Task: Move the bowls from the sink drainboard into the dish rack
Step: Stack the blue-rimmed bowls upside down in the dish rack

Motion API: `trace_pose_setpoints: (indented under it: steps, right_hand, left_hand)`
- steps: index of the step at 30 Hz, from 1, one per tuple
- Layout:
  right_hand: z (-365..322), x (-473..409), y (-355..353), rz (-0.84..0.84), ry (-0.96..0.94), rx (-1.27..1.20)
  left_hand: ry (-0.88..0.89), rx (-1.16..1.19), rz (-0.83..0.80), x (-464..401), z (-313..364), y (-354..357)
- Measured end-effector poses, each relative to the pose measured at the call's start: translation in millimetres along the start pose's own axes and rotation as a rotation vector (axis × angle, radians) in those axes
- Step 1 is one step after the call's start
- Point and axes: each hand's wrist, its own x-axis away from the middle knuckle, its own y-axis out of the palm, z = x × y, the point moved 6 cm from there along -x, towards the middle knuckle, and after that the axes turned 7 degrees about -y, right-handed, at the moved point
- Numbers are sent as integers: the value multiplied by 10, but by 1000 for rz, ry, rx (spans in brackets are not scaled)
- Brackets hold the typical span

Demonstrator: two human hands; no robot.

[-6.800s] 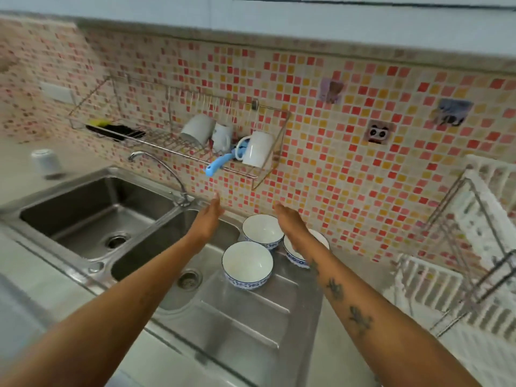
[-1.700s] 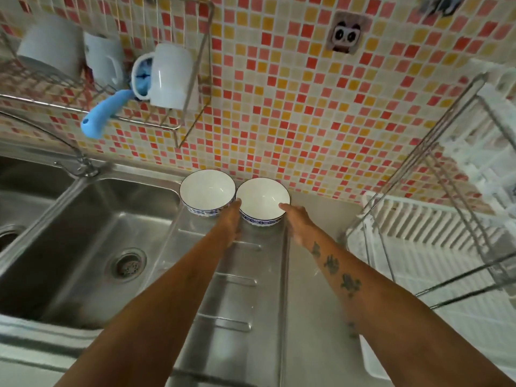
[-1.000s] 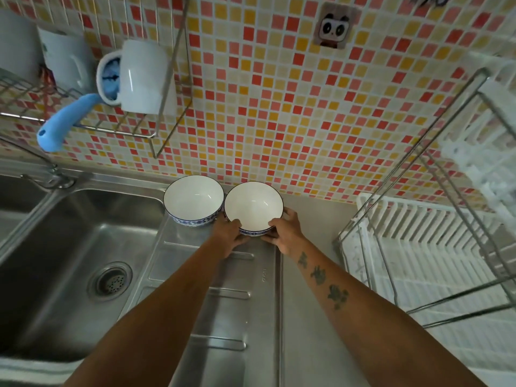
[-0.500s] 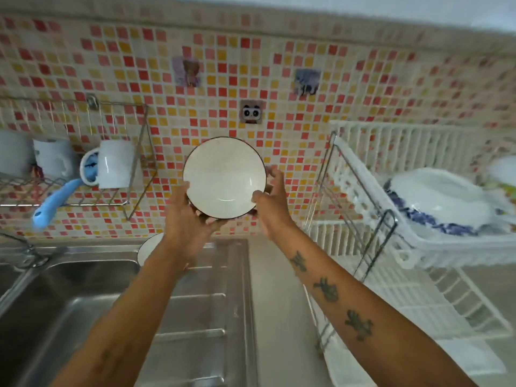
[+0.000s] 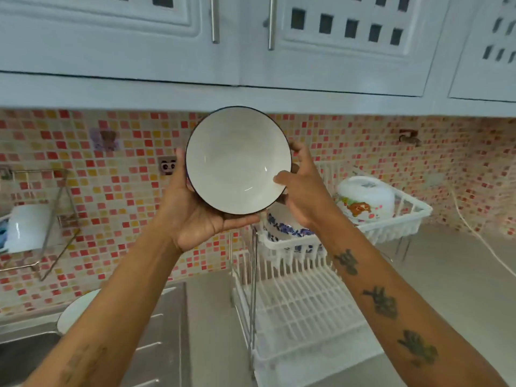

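Illumination is soft, even and moderately bright, with no hard shadows. A small specular highlight appears inside the bowl [image 5: 238, 160]. Wide-angle distortion bows the cabinets [image 5: 251, 37] along the top edge and stretches the forearms toward the lower corners. Overall sharpness is low; the tiled wall [image 5: 125, 177] and dish rack [image 5: 301, 308] show slight blur and compression smearing.

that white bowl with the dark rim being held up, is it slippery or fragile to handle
The white bowl looks glazed, with sheen inside, so probably slick, more so if wet. It appears ceramic: rigid, likely to chip or break if dropped. The left hand cups it from below and the right hand grips its rim, which suggests some weight.
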Motion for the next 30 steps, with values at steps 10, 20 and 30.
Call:
trace_pose_setpoints:
  steps: [10,20,30]
  right_hand:
    - [64,-144,-1054,77,280,281]
    - [568,-252,-1240,42,366,152]
    - [826,-309,-1269,10,458,158]
  left_hand:
    - [334,-753,202,-245,-250,679]
    - [517,-1305,283,-499,-493,708]
    - [436,-1529,281,-585,-552,691]
